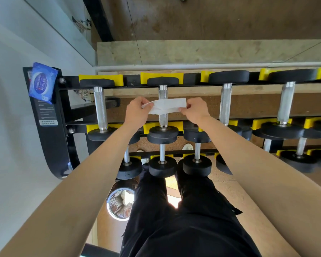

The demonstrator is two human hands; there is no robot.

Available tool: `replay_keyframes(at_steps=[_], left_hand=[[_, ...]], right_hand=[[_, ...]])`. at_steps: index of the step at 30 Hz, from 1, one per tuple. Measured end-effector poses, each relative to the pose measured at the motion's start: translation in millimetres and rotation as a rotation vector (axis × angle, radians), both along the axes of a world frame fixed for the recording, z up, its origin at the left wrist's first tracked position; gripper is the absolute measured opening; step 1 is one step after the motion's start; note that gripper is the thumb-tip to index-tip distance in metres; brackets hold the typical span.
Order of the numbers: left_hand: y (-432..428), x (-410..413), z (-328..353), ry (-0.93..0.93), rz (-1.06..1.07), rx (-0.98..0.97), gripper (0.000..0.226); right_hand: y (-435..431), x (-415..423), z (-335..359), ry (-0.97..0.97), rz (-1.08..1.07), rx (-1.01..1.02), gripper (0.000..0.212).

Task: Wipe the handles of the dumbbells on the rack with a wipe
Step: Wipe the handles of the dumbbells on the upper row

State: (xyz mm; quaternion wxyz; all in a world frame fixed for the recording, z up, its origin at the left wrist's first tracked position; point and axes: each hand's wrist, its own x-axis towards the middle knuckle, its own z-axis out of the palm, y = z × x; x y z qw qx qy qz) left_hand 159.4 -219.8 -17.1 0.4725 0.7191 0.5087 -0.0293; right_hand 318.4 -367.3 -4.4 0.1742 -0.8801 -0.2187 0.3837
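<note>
At the top tier of the dumbbell rack (pixel 50 127), I hold a white wipe (pixel 167 106) stretched between my left hand (pixel 136 110) and right hand (pixel 195 110). My fingers (pixel 183 109) pinch one end on each side. The wipe lies across the middle of the second handle (pixel 163 93) from the rack's left end, not yet wrapped round it, and I cannot tell whether it touches the metal. Nothing shows which handles are already clean. As I judge it, the job is at an early stage: the handles (pixel 225 102) towards the right end and the lower tiers remain. A blue wipe packet (pixel 42 82) sits at the rack's top left corner, and a lined bin (pixel 119 203) on the floor below holds a white wad.
</note>
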Motion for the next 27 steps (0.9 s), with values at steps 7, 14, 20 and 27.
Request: replay_keyframes(at_steps=[7,14,20,27], left_hand=[[3,5,3,-0.145,0.367,-0.265,0.007],[10,-5,-5,-0.214,0.48,-0.324,0.007],[6,17,-1,-0.31,0.34,-0.273,0.003],[22,23,-9,-0.293,0.549,-0.21,0.005]], right_hand=[[18,-12,10,0.32,-0.111,0.11,0.05],[19,-8,11,0.581,-0.531,0.338,0.023],[23,-2,-1,0.388,-0.719,0.334,0.014],[49,-10,5,0.327,-0.626,0.442,0.012]])
